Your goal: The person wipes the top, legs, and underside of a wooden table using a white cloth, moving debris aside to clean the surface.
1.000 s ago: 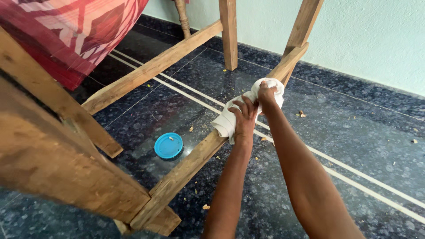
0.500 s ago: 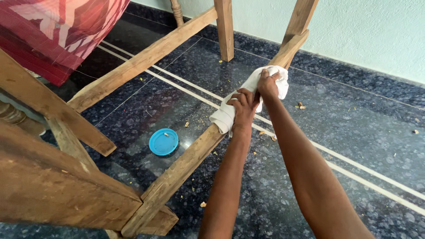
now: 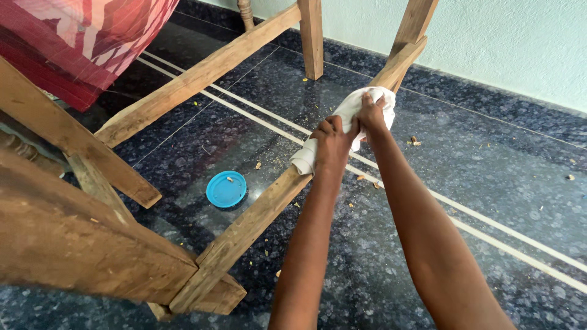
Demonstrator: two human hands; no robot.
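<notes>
We see both hands close together on a white cloth (image 3: 351, 119) that is wrapped over a low wooden rail (image 3: 257, 217). The left hand (image 3: 333, 139) is closed in a fist around the lower part of the cloth, knuckles up. The right hand (image 3: 373, 116) grips the upper part just beside it, fingers pressed down into the fabric. The two hands almost touch, and both forearms reach out from the bottom edge of the view.

The cloth lies on the rail a little above its middle, with one loose end hanging down on the left side of the wood. The rail runs slantwise from the lower left up to the right, where it meets an upright leg (image 3: 416, 24) by the wall. A second rail (image 3: 195, 79) runs roughly alongside it further left, and another leg (image 3: 312, 36) stands at the top. Heavy rough beams (image 3: 67, 244) fill the lower left corner.

On the dark speckled floor (image 3: 501, 177), between the two rails, lies a round blue lid (image 3: 226, 189), near the cloth but not touching it. Small pale crumbs are scattered about the floor. A red patterned fabric (image 3: 79, 36) hangs in the upper left, and a pale green wall (image 3: 513, 43) closes the top right.
</notes>
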